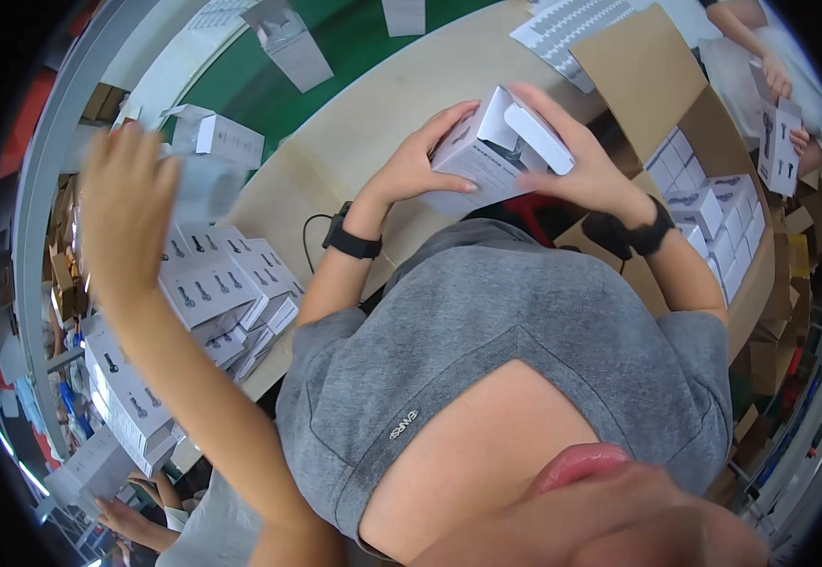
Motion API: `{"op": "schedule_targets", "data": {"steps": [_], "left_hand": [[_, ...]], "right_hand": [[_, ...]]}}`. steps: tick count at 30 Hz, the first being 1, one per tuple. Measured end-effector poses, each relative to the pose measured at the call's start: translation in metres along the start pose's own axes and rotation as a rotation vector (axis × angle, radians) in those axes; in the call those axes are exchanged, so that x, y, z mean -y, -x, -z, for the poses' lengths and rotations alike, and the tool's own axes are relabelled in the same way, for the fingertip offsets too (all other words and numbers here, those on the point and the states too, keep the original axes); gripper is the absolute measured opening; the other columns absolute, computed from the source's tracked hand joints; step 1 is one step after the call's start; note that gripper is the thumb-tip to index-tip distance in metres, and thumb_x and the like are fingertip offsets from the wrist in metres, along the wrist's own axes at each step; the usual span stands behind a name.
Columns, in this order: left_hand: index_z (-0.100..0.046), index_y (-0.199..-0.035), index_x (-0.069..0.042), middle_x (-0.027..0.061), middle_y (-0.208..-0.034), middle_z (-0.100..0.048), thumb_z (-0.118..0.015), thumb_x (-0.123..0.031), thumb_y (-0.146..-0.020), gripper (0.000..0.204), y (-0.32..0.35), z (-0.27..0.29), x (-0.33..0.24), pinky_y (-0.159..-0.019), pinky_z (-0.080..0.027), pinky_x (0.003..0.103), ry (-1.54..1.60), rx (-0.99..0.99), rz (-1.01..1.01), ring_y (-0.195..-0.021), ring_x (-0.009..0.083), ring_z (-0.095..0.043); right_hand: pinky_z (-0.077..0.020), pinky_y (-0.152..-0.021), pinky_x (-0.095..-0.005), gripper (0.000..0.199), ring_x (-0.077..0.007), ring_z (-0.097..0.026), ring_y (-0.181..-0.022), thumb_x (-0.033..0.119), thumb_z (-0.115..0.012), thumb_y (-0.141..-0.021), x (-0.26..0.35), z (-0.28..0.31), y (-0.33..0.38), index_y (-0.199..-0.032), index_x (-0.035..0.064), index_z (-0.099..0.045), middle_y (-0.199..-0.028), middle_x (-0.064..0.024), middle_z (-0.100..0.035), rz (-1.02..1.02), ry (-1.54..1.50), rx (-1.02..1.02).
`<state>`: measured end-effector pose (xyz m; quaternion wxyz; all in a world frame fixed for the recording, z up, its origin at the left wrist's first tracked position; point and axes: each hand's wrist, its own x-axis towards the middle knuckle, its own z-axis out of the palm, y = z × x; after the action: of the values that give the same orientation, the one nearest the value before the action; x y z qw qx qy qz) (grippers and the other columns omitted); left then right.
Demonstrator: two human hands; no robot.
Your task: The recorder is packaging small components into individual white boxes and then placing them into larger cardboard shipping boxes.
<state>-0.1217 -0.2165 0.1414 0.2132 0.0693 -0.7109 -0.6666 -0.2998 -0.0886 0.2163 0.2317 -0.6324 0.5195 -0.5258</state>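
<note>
As fingers [445,122] wrap either side, open white box [480,159] between

From afar, I watch the left hand [420,159] grip an open white box [475,172], the right hand [595,165] at its flap [540,139], as a co-worker's blurred hand [125,222] shows at left and small white boxes [730,222] sit inside a cardboard carton [633,80] at right.

a packing workshop, shown by stacked white boxes [205,274], a loaded brown carton [633,76] and a box-handling co-worker [776,79].
</note>
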Motion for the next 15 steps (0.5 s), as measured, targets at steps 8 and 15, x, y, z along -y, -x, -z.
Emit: {"op": "schedule_targets", "data": {"steps": [8, 15], "left_hand": [[-0.046, -0.118, -0.003, 0.0173, -0.101, -0.057, -0.064, -0.029, -0.072, 0.056, -0.008, 0.003, -0.002, -0.081, -0.042, 0.034, -0.528, -0.295, 0.175, -0.093, 0.0296, -0.055], [-0.058, -0.092, -0.001, 0.0222, -0.075, -0.058, -0.049, -0.025, -0.084, 0.026, -0.013, 0.034, 0.019, -0.064, -0.044, 0.038, -0.683, -0.519, 0.235, -0.071, 0.0366, -0.056]], "right_hand": [[-0.0432, -0.071, -0.0258, 0.036, -0.0119, -0.054, -0.082, 0.031, -0.055, -0.085, -0.065, -0.030, -0.058, -0.102, -0.0013, -0.056, -0.088, -0.0070, -0.060, -0.620, -0.177, 0.066], [-0.0440, -0.074, -0.0268, 0.031, -0.0193, -0.056, -0.087, 0.020, -0.063, -0.076, -0.077, -0.012, -0.048, -0.099, 0.0010, -0.056, -0.089, -0.0095, -0.059, 0.058, 0.438, -0.014]]}}
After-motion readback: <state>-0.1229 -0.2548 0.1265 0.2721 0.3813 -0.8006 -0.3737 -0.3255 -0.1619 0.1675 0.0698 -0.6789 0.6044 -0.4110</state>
